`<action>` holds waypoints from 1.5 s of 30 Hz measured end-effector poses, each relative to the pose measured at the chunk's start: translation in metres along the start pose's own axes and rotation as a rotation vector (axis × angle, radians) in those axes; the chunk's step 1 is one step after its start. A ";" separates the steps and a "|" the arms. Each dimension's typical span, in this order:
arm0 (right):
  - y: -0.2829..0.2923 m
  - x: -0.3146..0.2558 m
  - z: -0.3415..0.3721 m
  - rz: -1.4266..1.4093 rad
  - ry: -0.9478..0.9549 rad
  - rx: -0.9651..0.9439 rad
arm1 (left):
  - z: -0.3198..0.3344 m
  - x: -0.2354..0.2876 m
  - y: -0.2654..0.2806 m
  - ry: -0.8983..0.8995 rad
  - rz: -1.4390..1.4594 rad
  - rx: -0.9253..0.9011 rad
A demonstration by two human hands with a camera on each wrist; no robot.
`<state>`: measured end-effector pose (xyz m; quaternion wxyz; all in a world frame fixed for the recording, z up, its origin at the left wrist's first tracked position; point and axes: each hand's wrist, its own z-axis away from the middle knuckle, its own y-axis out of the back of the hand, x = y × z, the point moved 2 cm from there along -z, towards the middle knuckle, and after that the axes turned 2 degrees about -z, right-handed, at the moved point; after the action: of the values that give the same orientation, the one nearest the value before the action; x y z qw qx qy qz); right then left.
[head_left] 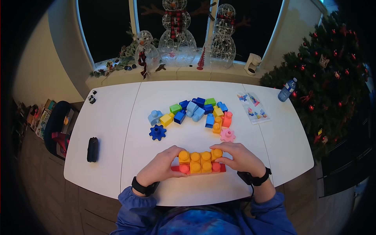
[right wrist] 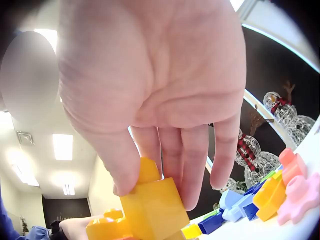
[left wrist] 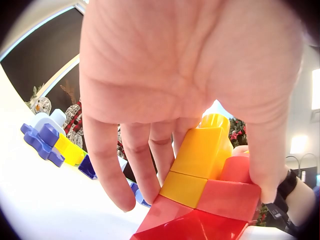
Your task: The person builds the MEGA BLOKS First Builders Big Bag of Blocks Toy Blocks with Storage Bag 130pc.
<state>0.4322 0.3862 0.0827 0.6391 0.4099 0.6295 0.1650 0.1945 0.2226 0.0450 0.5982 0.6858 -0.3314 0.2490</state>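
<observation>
Tabletop point(head_left: 137, 147) free leftward, bricks point(head_left: 198, 114) (arched) blocking ahead, pink gear point(head_left: 228, 136) seemingly crowding right hand point(head_left: 239, 156)

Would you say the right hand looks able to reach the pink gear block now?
Probably yes: the pink gear block lies just beyond the right hand, nothing visibly between, though it pinches a yellow block.

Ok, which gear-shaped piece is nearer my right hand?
The pink gear, just beyond your right hand; the dark blue gear lies farther off to the left.
</observation>
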 end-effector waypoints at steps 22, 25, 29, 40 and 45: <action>0.002 0.068 -0.069 0.460 -0.292 0.193 | 0.001 -0.003 0.001 -0.008 0.006 -0.009; -0.004 0.074 -0.078 0.564 -0.314 0.207 | 0.001 -0.002 0.001 -0.012 0.008 -0.002; -0.005 0.081 -0.079 0.560 -0.318 0.220 | 0.001 -0.003 0.000 -0.009 -0.007 -0.003; 0.029 0.010 -0.043 -0.024 -0.003 0.375 | 0.002 -0.003 0.000 -0.011 -0.010 -0.003; 0.014 -0.018 -0.027 -0.149 0.204 0.205 | 0.002 -0.003 0.000 -0.012 -0.015 -0.011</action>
<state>0.4086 0.3907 0.1084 0.5370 0.4065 0.7333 0.0929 0.1925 0.2213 0.0425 0.6018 0.6864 -0.3314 0.2385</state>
